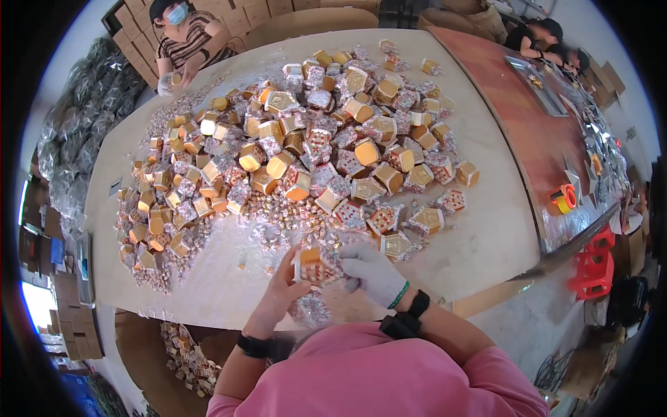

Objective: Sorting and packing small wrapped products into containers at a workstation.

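Observation:
A small hexagonal gold and red box (314, 265) filled with silver-wrapped candies sits between my hands at the table's near edge. My bare left hand (281, 285) grips its left side. My right hand (369, 271), in a white glove, closes on its right side and on the wrapped candies there. Just beyond lies a loose heap of wrapped candies (285, 219). A big pile of similar gold boxes (306, 139), some open and some filled, covers the middle of the pale table (479, 236).
A person in a striped top and face mask (186, 38) works at the far left edge. Another person (545, 38) leans over a reddish table (535, 132) at the right, where tape rolls (564, 199) lie. Red stools (592, 267) stand at the right. More boxes (184, 358) sit below the table.

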